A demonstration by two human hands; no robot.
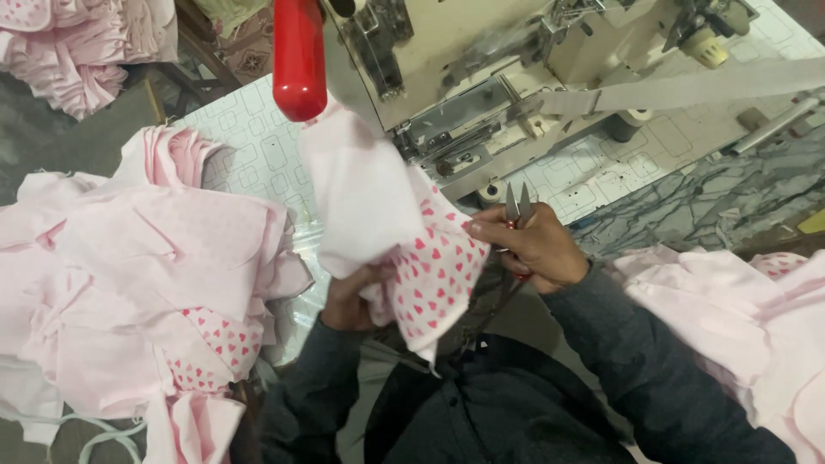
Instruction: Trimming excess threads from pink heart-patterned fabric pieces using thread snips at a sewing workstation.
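Head view: left hand [348, 301] grips the garment [404, 249] from below, holding it taut; right hand [528, 245] pinches its edge while holding snips [516, 206] (blades up), beside the machine [481, 77].

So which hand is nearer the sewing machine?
Right. The right hand, gripping small snips, sits just below the sewing machine; the left hand is lower, under the heart-print cloth.

Left hand [348, 296] largely hidden under the pink heart-printed fabric piece [430, 266]. Small metal thread snips [516, 206]: handles concealed within right hand [528, 249]. Beige sewing machine [481, 77] cut off at top edge.
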